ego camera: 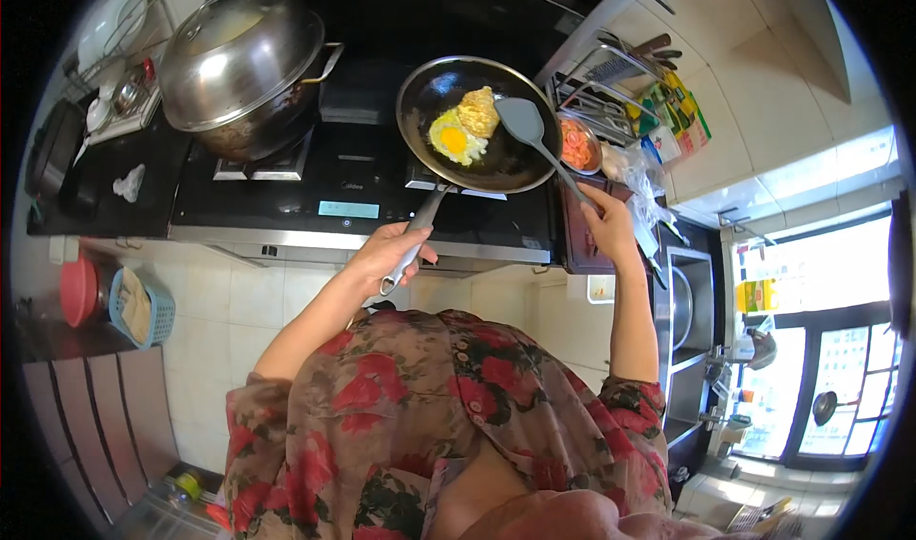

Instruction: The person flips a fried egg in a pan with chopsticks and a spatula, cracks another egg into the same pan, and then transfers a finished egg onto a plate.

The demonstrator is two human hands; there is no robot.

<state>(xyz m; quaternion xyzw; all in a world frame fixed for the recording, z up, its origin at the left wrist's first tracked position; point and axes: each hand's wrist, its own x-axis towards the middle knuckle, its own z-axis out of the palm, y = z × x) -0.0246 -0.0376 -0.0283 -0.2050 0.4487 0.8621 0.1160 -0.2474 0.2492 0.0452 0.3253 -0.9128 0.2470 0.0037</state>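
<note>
My left hand (392, 255) is closed around the metal handle (424, 218) of a dark frying pan (422, 150) over the right side of the stove. Inside the pan lie a fried egg with a yellow yolk (453, 139) and, against it, a browned, folded piece of egg (478, 113). My right hand (608, 221) grips the handle of a grey spatula (521, 119). The spatula's blade is over the pan, just right of the browned piece; whether it touches the pan cannot be told.
A large lidded wok (243, 60) stands on the left burner of the black cooktop (272, 207). Close to the pan's right rim is a bowl of cut reddish food (577, 145). Behind it are a metal rack with knives (608, 89) and packets (673, 114). Further right is a sink (690, 311).
</note>
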